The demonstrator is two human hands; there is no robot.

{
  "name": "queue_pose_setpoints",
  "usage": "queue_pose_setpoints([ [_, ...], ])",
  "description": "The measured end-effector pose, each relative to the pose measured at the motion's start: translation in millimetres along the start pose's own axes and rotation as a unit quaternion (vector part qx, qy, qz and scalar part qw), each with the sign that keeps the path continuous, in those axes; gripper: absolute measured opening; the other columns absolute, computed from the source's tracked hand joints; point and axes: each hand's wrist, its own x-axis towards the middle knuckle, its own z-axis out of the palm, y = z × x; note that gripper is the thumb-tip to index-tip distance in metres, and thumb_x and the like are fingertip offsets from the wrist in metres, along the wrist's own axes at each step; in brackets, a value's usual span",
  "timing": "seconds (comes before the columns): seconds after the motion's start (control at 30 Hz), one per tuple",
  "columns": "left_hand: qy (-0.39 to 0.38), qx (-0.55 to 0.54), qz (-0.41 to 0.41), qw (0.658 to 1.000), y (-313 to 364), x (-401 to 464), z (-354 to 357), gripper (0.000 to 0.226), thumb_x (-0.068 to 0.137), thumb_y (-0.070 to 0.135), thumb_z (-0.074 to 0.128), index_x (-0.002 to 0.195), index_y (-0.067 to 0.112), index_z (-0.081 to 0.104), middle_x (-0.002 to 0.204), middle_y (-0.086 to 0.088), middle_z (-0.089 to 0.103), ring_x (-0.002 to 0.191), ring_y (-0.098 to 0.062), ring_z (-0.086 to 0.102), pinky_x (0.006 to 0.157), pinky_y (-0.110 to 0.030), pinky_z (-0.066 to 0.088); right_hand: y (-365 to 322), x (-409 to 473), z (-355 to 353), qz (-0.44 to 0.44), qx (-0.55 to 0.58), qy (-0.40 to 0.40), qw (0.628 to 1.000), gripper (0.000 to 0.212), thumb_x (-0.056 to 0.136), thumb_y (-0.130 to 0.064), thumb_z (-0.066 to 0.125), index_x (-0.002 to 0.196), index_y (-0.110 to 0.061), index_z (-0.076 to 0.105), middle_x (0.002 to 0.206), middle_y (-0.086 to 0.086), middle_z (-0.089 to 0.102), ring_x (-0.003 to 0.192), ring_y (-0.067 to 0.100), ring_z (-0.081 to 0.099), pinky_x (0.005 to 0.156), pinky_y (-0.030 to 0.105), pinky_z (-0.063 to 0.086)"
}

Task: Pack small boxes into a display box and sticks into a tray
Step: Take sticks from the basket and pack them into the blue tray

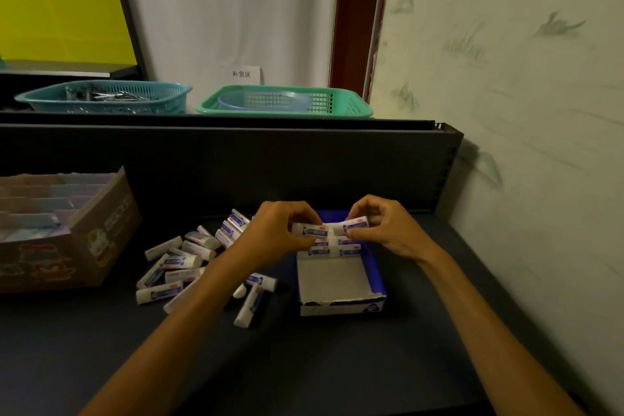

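Head view: left hand over the far end of the tray, fingers curled and clamped on a white stick with a blue label, thumb below, fingertips above. Right hand opposite, fingers curled likewise and pinching a second stick by its right end. Both sticks lying crosswise, end to end, nearly touching at the middle, just above the rows of sticks already packed against the tray's far wall. Near part of the tray floor bare, pale and grey; blue walls on the right side, white front edge torn and low.

Left of the tray, on the dark tabletop, a loose heap of sticks, scattered at all angles, partly hidden under the left forearm; one stick apart, close to the tray's near left corner. Further left, a brown display box with cartoon print, small boxes in rows inside.

Behind, on a raised shelf: a teal basket with dark items too blurred to tell, and a green basket holding a clear bowl. Small paper sign against the white curtain.
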Motion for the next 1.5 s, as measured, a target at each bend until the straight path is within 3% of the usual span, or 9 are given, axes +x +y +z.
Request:
queue_pose_setpoints([
  [0.2,0.003,0.051,0.001,0.999,4,5,12,0.031,0.08,0.019,0.07,0.108,0.028,0.058,0.101,0.018,0.054,0.081,0.006,0.051,0.066,-0.01,0.043,11,-2,-7,-0.02,-0.037,-0.02,0.999,0.024,0.081,-0.017,0.072,0.102,-0.025,0.065,0.108,-0.006,0.064,0.099,0.007,0.065,0.078,0.024,0.056],
  [0.33,0.005,0.057,0.0,0.998,5,6,16,0.03,0.08,0.02,0.07,0.108,0.025,0.058,0.106,0.012,0.06,0.09,0.001,0.055,0.073,-0.013,0.046,8,-3,-8,-0.048,-0.091,-0.016,0.995,0.022,0.083,-0.024,0.07,0.097,-0.038,0.063,0.103,-0.014,0.064,0.097,-0.001,0.062,0.078,0.018,0.053],
  [0.53,0.0,0.069,-0.008,0.998,8,5,22,0.029,0.079,0.022,0.071,0.105,0.026,0.058,0.105,0.01,0.063,0.079,0.01,0.052,0.065,-0.004,0.042,9,0,-7,-0.071,-0.077,-0.004,0.995,0.023,0.082,-0.017,0.072,0.101,-0.025,0.062,0.101,-0.007,0.068,0.093,0.002,0.065,0.081,0.018,0.053],
  [0.7,-0.047,0.128,-0.017,0.991,10,6,25,0.032,0.082,0.025,0.069,0.113,0.023,0.062,0.104,0.012,0.061,0.079,0.006,0.05,0.06,-0.002,0.04,12,1,-2,-0.086,-0.097,-0.036,0.991,0.025,0.081,-0.013,0.073,0.102,-0.022,0.063,0.1,-0.008,0.067,0.093,0.003,0.065,0.081,0.018,0.053],
  [0.93,-0.096,0.183,-0.029,0.978,7,14,32,0.031,0.082,0.026,0.069,0.112,0.022,0.062,0.109,0.005,0.064,0.094,-0.004,0.058,0.085,-0.018,0.045,19,6,1,-0.071,-0.19,-0.085,0.976,0.028,0.081,-0.018,0.073,0.107,-0.023,0.065,0.102,-0.013,0.06,0.088,-0.007,0.057,0.075,0.011,0.048],
  [1.07,-0.109,0.19,-0.033,0.975,4,15,31,0.031,0.079,0.025,0.072,0.109,0.022,0.064,0.109,0.005,0.064,0.09,-0.001,0.055,0.084,-0.017,0.045,20,7,3,-0.068,-0.229,-0.111,0.965,0.029,0.081,-0.022,0.073,0.109,-0.028,0.064,0.109,-0.012,0.059,0.095,-0.002,0.056,0.08,0.019,0.049],
  [1.37,-0.11,0.206,-0.038,0.972,7,12,30,0.032,0.082,0.025,0.069,0.112,0.021,0.061,0.116,0.004,0.06,0.102,-0.007,0.057,0.092,-0.023,0.046,10,4,8,-0.07,-0.323,-0.124,0.936,0.031,0.083,-0.024,0.071,0.113,-0.023,0.065,0.121,-0.006,0.058,0.107,0.002,0.05,0.093,0.023,0.043],
  [1.5,-0.114,0.202,-0.024,0.972,6,12,27,0.029,0.083,0.026,0.068,0.111,0.023,0.064,0.116,0.005,0.062,0.098,-0.002,0.055,0.089,-0.019,0.044,5,1,5,-0.074,-0.331,-0.126,0.932,0.031,0.086,-0.024,0.068,0.116,-0.022,0.064,0.125,-0.008,0.056,0.104,-0.002,0.041,0.075,0.006,0.037],
])
